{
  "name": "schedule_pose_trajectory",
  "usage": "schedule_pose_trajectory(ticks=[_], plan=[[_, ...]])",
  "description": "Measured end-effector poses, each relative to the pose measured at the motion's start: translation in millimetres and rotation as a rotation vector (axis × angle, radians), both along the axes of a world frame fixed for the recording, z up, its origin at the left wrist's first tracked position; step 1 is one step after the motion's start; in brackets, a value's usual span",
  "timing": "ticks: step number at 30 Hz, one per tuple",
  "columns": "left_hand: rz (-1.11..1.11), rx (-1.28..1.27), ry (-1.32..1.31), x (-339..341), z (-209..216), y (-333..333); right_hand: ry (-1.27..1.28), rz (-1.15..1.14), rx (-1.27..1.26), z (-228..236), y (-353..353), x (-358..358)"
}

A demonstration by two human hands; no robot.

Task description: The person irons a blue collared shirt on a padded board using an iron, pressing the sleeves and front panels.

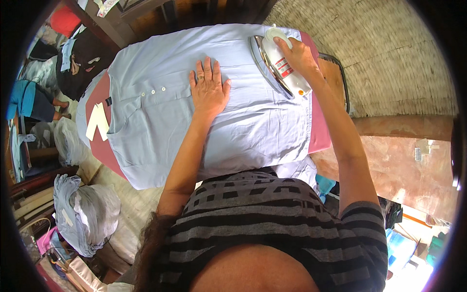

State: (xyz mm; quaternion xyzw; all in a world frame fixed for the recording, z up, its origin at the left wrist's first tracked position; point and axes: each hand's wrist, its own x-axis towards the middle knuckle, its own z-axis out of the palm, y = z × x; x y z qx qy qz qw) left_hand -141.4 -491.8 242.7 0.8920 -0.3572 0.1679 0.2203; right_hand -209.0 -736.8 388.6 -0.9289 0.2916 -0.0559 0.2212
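A light blue shirt (160, 117) lies spread over a dark pink ironing board (102, 146), its neck opening toward the left and a few white buttons down the front. Flat on the middle of the cloth rests my left hand (210, 90), fingers spread and holding nothing. My right hand (297, 56) is wrapped round the handle of a white iron (287, 73) with a shiny metal edge. The iron is at the hem end of the shirt, on the right, and appears tipped up on its side. Whether its plate touches the cloth cannot be told.
Cream-coloured strips (97, 121) lie on the board by the neck opening. Left of the board is a bundle of pale clothes in plastic (92, 214); dark clothes (82, 63) are heaped farther back. Another person (36, 100) is at the far left. A woven wall (389, 58) stands right.
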Motion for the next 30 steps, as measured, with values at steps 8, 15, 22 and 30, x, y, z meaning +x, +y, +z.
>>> schedule_pose_trajectory(ticks=[8, 15, 22, 30], plan=[[-0.003, 0.002, -0.015, 2.2, 3.1, 1.3, -0.026, -0.061, 0.023, -10.1, 3.4, -26.8], [0.067, 0.035, 0.002, 13.9, -1.1, 32.4, -0.083, 0.425, 0.063, -9.5, 16.3, -27.4], [0.185, 0.053, -0.001, 26.0, 0.0, 67.7, -0.040, 0.512, 0.010, -7.0, 39.6, 23.5], [0.226, 0.100, -0.003, 28.3, -1.2, 69.7, 0.011, 0.281, 0.218, -7.4, 85.6, 38.4]])
